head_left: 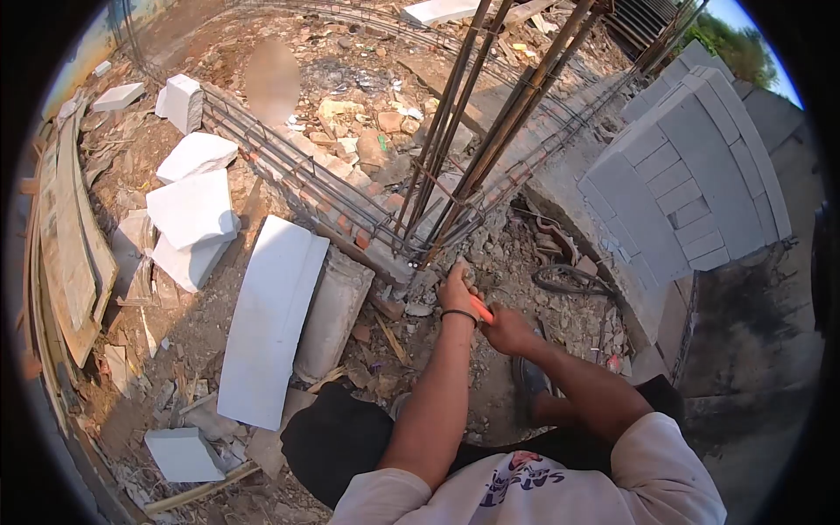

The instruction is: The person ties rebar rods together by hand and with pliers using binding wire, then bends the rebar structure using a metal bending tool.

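Observation:
My right hand [507,330] is closed around the orange handle [480,308] of a tool whose head I cannot make out. Just ahead of it, my left hand [458,287] has its fingers curled in at the far end of that handle; what they grip is hidden. Both hands are low, close to the foot of a bundle of upright rebar [446,149]. Horizontal rebar [297,171] tied with stirrups runs along a low brick-and-concrete footing [398,273] and meets the uprights at the corner.
A long white block [273,319] and a grey concrete piece [334,315] lie to the left. More white blocks [194,210] are scattered beyond. Grey blocks [691,171] are stacked at the right. Rubble [569,319] covers the ground, with planks [74,236] at far left.

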Demonstrator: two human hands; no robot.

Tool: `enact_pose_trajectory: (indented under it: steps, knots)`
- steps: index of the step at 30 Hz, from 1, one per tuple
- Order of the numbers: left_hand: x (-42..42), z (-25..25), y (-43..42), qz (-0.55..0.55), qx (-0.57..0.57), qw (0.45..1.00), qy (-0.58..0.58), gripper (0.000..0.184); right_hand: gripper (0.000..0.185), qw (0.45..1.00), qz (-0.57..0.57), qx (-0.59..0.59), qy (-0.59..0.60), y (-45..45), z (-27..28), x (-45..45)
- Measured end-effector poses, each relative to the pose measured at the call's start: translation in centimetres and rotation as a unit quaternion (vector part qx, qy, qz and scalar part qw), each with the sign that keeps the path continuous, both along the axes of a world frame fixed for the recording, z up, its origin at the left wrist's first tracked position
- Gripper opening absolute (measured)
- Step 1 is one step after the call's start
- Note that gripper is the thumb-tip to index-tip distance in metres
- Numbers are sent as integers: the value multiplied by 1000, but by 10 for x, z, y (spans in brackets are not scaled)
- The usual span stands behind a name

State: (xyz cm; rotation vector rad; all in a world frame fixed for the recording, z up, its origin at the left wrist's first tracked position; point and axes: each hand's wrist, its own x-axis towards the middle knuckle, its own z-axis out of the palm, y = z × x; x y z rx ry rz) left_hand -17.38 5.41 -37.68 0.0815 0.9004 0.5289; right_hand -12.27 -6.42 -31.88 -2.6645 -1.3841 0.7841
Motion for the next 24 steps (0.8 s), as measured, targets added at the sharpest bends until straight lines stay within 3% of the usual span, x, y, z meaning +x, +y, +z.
enact_pose_trajectory:
  steps: [2, 4, 7, 10, 16, 24]
  knots:
    - [-16, -21, 0, 21, 47, 984, -172, 39, 30, 990, -43, -49, 127, 13, 27, 3]
    - [-25, -4, -7, 68, 15, 952, -297, 39, 28, 970, -52, -108, 210, 29, 57, 13]
    - [-8, 7, -14, 141, -68, 918, -365, 35, 28, 950, -78, -169, 252, 54, 78, 32]
    - [12, -17, -8, 163, -39, 875, -455, 31, 31, 939, -82, -233, 239, 71, 93, 39]
    - [19, -8, -3, 178, -71, 896, -400, 28, 33, 929, -91, -257, 251, 92, 110, 39]
    - [31, -4, 2, 201, -89, 869, -443, 21, 33, 927, -38, -320, 191, 120, 124, 55]
